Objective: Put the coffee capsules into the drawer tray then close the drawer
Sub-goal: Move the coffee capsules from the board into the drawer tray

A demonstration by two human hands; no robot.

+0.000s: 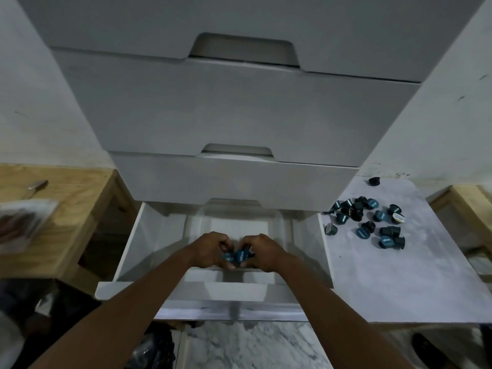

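Both hands are held together over the clear plastic drawer tray (277, 222). The left hand (210, 249) is curled closed around one or more small teal-lidded coffee capsules (234, 256); the right hand (262, 251) is likewise curled closed against the same cluster, with a lid marking visible between the two hands. How many capsules each hand holds cannot be told. The fingers of both hands meet over the near half of the tray.

The tray sits inside the white pulled-out bottom drawer (133, 251) of a white drawer cabinet (226, 110). The drawers above the tray are shut.

To the right of the tray, well apart from it, a loose pile of dark and teal coffee capsules (370, 221) lies on a pale grey mat (399, 275). One single black capsule (374, 180) lies beyond the pile, near the wall.

To the left of the tray stands a light wooden table (74, 209).
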